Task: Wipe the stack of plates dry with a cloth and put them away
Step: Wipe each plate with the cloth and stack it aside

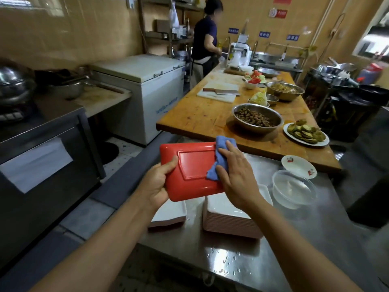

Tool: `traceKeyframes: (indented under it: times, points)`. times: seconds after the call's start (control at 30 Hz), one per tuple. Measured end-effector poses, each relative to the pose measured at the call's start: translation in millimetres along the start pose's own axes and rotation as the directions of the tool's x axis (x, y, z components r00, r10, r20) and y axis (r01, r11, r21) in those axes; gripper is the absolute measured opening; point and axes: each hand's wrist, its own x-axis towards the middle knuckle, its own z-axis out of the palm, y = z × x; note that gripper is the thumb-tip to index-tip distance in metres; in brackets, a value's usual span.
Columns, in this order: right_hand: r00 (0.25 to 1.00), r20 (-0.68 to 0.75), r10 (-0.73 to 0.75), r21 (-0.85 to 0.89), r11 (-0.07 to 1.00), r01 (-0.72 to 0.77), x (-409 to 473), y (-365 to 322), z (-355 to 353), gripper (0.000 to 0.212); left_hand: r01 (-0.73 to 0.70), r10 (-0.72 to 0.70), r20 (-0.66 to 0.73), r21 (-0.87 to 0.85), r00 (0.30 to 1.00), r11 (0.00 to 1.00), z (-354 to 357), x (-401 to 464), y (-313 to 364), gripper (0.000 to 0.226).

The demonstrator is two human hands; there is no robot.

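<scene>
While our left hand [161, 182] grips the red plate [189, 165] by its edge above the bench [315, 239], our right hand [235, 175] presses a blue cloth [219, 157] flat against it. Two stacks [227, 220] of plates sit just beneath.

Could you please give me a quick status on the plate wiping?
Left hand grips red plate. Right hand presses blue cloth on its underside. Two stacks wait below. Nothing obstructing.
</scene>
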Motion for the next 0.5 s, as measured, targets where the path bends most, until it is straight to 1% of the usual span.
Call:
traceKeyframes:
  times: [0.07, 0.1, 0.17, 0.27, 0.3, 0.43, 0.5]
  points:
    - [0.996, -0.004, 0.084, 0.154, 0.985, -0.082, -1, 6, 5, 0.041, 0.0, 0.0, -0.03, 0.0, 1.0, 1.0, -15, -1, 4, 0.016]
    - [0.993, -0.025, 0.115, 0.199, 0.974, -0.108, -1, 7, 10, 0.037, 0.006, -0.006, -0.041, -0.003, 0.999, 1.0, -21, -1, 5, 0.014]
    - [0.982, -0.062, 0.18, 0.242, 0.957, -0.16, -2, 7, 19, 0.027, 0.016, -0.017, -0.071, -0.007, 0.997, 1.0, -34, -3, 8, 0.012]
    - [0.97, -0.018, 0.241, 0.305, 0.926, -0.224, -1, 5, 31, 0.01, 0.02, -0.02, -0.117, -0.003, 0.993, 1.0, -51, -6, 12, 0.013]
    - [0.969, -0.009, 0.247, 0.307, 0.923, -0.232, 1, 5, 34, 0.007, 0.024, -0.024, -0.13, -0.001, 0.991, 1.0, -56, -7, 14, 0.013]
    - [0.97, 0.014, 0.242, 0.261, 0.936, -0.237, 6, 3, 40, 0.009, 0.011, -0.01, -0.171, 0.0, 0.985, 1.0, -69, -11, 21, 0.014]
    - [0.969, -0.041, 0.243, 0.251, 0.941, -0.225, 5, 3, 39, 0.018, -0.073, 0.079, -0.165, 0.043, 0.983, 0.996, -74, -11, 24, 0.012]
